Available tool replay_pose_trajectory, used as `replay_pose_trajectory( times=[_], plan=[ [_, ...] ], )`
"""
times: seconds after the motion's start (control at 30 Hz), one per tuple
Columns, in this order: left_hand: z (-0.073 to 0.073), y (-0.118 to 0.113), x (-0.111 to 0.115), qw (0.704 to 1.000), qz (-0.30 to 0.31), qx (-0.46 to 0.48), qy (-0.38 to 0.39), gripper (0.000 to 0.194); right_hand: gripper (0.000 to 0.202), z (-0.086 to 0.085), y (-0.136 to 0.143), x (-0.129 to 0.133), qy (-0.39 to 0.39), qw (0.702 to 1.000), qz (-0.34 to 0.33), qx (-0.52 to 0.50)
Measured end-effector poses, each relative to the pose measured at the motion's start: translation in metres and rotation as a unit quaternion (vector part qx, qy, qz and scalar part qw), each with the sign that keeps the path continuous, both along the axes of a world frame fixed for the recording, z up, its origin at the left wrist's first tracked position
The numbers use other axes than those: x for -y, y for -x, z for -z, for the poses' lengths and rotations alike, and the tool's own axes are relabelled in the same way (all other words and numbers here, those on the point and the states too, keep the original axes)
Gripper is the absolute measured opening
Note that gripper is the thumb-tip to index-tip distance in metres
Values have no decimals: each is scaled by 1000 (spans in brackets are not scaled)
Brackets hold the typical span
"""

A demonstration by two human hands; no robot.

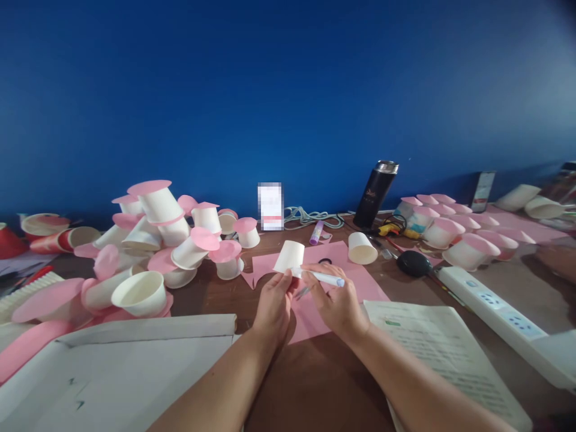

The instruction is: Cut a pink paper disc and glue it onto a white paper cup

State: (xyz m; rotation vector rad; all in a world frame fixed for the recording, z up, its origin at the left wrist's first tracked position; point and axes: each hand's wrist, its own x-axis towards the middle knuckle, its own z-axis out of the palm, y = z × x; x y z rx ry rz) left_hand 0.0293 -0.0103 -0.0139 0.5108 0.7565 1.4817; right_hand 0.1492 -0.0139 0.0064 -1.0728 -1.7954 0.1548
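Between the fingers of my left hand (274,303) is a white paper cup (289,255), tilted with its narrow end up. My right hand (338,306) grips a white marker (321,276) with a pale blue end. Its front end is at the cup's lower edge; I cannot tell whether the tip touches. Under both hands lies a sheet of pink paper (366,285) with a cut edge. Scissors (324,261) rest on it, partly hidden by my right hand. A second paper cup (362,248) lies on its side at the sheet's right. Behind the sheet is a purple glue stick (316,233).
Several cups with pink discs (157,201) are heaped on the left, more (477,249) on the right. A white box lid (148,360) and a booklet (441,348) flank my arms. A black flask (377,192), phone (270,207) and power strip (499,312) stand or lie around. Another person's hand (558,261) shows far right.
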Motion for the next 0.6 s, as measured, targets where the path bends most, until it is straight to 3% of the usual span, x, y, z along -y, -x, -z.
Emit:
replay_pose_trajectory(
  times=[0.47, 0.6],
  plan=[
    [-1, -2, 3, 999, 24, -31, -28, 14, 17, -1, 1, 2, 11, 1000, -19, -12],
    [0, -3, 4, 997, 34, -58, -48, 15, 16, -3, 2, 4, 3, 1000, 11, -18]
  ],
)
